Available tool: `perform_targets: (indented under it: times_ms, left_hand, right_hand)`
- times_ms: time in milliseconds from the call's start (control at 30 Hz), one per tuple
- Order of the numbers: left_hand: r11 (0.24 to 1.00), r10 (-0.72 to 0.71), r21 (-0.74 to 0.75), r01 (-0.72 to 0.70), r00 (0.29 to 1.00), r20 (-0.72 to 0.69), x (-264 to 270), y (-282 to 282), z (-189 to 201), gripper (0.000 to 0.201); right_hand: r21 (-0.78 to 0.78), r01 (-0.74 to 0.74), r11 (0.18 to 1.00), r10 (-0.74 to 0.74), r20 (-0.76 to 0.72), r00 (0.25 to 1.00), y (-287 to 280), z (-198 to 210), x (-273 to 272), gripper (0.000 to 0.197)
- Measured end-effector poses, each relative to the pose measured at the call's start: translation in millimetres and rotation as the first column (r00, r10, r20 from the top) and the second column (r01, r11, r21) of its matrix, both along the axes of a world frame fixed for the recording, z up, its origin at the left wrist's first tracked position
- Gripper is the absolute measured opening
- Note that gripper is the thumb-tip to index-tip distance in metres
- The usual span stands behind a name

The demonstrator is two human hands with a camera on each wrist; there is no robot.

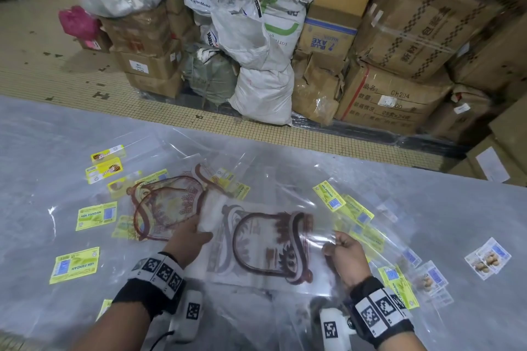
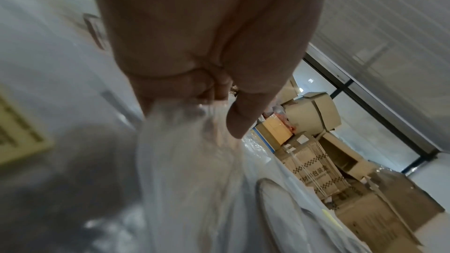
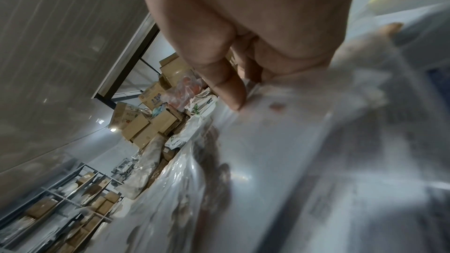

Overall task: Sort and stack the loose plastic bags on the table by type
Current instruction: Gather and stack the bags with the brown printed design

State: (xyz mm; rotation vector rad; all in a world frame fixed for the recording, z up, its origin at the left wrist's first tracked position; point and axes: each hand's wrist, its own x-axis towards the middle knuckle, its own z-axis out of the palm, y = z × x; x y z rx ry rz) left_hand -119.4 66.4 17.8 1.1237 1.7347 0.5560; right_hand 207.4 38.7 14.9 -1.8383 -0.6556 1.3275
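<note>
Lying at the far left of the desk (image 1: 34,151) are clear bags with yellow "KEK PANDAN" labels (image 1: 97,216). Next to them sits a pile of clear bags with maroon arch print (image 1: 165,208). The left hand (image 1: 190,235) pinches the left edge of a maroon-printed clear bag (image 1: 268,248), thumb on top, fingers curled under. This bag is held flat at the desk's middle, over other bags. The right hand (image 1: 343,251) grips its right edge, fingers curled. Further right lie more yellow-labelled bags (image 1: 356,211) and small bags with white-and-blue labels (image 1: 488,258).
</note>
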Motion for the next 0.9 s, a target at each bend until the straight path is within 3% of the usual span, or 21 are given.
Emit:
perform_targets:
  times_ms: [133, 300, 367, 433, 500, 600, 700, 900]
  left_hand:
    - [0.998, -0.055, 0.029, 0.058, 0.995, -0.084, 0.3, -0.9, 3.3, 0.025]
    - [0.999, 0.02, 0.051, -0.019, 1.0, -0.024, -39.4, 23.0, -1.7, 0.017]
    - [0.994, 0.017, 0.112, 0.004, 0.983, -0.18, -60.7, 40.6, -7.7, 0.019]
    - [0.985, -0.018, 0.142, 0.093, 0.89, -0.455, -81.2, 59.5, -11.6, 0.035]
    - [0.983, -0.067, 0.093, 0.16, 0.778, -0.624, -93.7, 75.7, -6.3, 0.058]
    - [0.977, -0.196, -0.061, 0.207, 0.734, -0.65, -106.7, 95.8, -5.0, 0.084]
    - [0.919, -0.39, -0.226, 0.324, 0.661, -0.641, -108.5, 110.6, -6.5, 0.104]
    - [0.884, -0.444, -0.261, 0.388, 0.525, -0.726, -100.9, 112.9, 1.1, 0.097]
  right_hand:
    - [-0.019, 0.041, 0.999, -0.041, 0.001, 0.999, -7.3, -4.5, 5.9, 0.037]
    - [-0.008, 0.042, 0.999, -0.042, 0.028, 0.999, -17.3, -4.4, 3.9, 0.029]
    - [0.011, 0.035, 0.999, -0.035, 0.041, 0.999, -19.8, -2.1, 1.3, 0.027]
    - [0.031, 0.022, 0.999, -0.024, 0.052, 0.998, -21.7, 2.2, -1.9, 0.028]
    - [0.043, 0.033, 0.999, -0.034, 0.041, 0.999, -24.0, 6.5, -5.5, 0.03]
    - [0.059, 0.081, 0.995, -0.082, 0.016, 0.997, -32.2, 12.0, -13.0, 0.029]
    - [0.055, 0.148, 0.988, -0.148, 0.009, 0.989, -41.4, 10.4, -17.1, 0.029]
    - [-0.014, 0.375, 0.927, -0.373, 0.083, 0.924, -63.7, -7.3, -20.8, 0.029]
